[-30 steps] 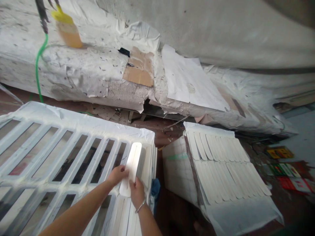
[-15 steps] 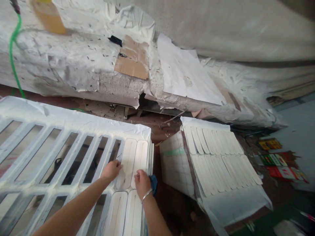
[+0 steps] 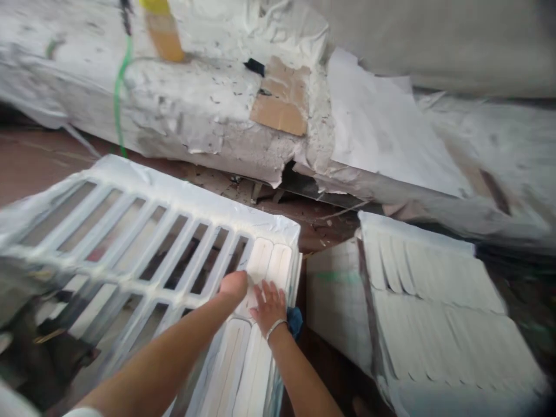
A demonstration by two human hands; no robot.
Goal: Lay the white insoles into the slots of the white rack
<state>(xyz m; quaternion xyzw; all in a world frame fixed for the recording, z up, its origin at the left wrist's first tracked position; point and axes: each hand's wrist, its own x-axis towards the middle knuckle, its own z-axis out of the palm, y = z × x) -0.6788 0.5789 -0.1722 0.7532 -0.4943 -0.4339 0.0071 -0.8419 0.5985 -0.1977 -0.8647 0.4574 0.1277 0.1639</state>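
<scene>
A white slotted frame point(image 3: 152, 286) spans the lower left, with dark openings between its bars. Long cream strips with rounded ends point(image 3: 262, 255) fill the slots at its right end. My left hand point(image 3: 234, 285) is closed at the left edge of these strips; what its fingers hold, if anything, is hidden. Spread flat over the strips is my right hand point(image 3: 270, 304), with a bracelet on its wrist. A blue cloth-like piece point(image 3: 295, 322) sticks out beside that wrist.
At the right stands a stack topped with rows of similar cream strips point(image 3: 456, 330). Behind runs a white-covered ledge point(image 3: 195, 98) with a cardboard piece point(image 3: 280, 110), a yellow-capped bottle point(image 3: 167, 37) and a green cord point(image 3: 117, 104).
The view has shifted, so the scene sits further right and more of the frame's left side shows. My right hand has opened from a pinch and now lies spread on the strips.
</scene>
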